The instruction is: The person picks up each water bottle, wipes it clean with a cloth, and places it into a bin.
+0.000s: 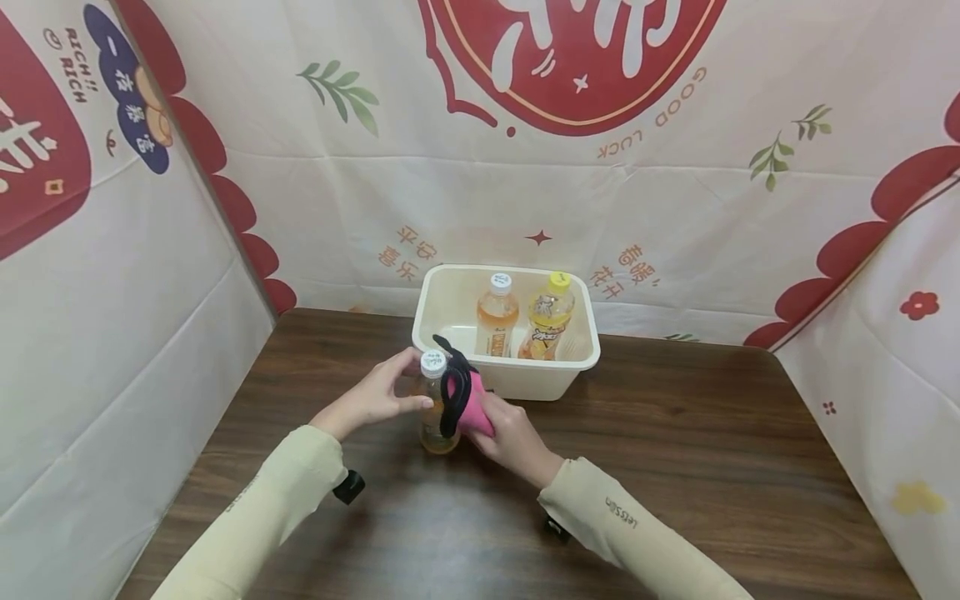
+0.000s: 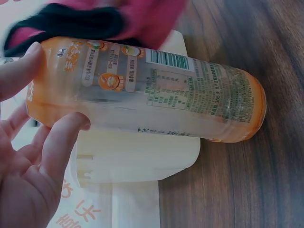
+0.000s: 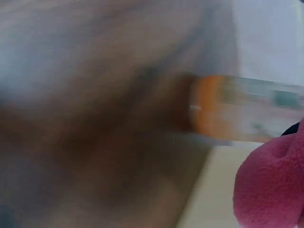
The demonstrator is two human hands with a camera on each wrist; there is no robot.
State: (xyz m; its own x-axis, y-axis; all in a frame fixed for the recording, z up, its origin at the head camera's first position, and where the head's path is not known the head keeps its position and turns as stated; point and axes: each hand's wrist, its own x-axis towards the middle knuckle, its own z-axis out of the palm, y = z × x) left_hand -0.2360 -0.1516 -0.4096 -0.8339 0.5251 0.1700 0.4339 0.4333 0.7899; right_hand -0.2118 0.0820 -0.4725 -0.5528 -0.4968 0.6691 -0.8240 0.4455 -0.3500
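A clear plastic drink bottle [image 1: 437, 435] with a white cap stands upright on the table, its orange-edged printed label showing in the left wrist view. My left hand [image 1: 375, 396] grips it around the upper part, thumb on the near side and fingers reaching behind. From the other side, my right hand [image 1: 512, 440] holds a pink fleece cloth piece [image 1: 476, 410] with black trim against the bottle's upper side. Its black edge overlaps the bottle's shoulder in the left wrist view. In the right wrist view the pink fleece [image 3: 270, 185] is close beside the bottle's label [image 3: 251, 107].
Just behind the hands sits a cream plastic basin [image 1: 525, 381]. Inside it stand a white-capped bottle [image 1: 497, 312] and a yellow-capped bottle [image 1: 550, 312]. The dark wood table [image 1: 697, 450] meets printed cloth walls [image 1: 345, 217] at the back and sides.
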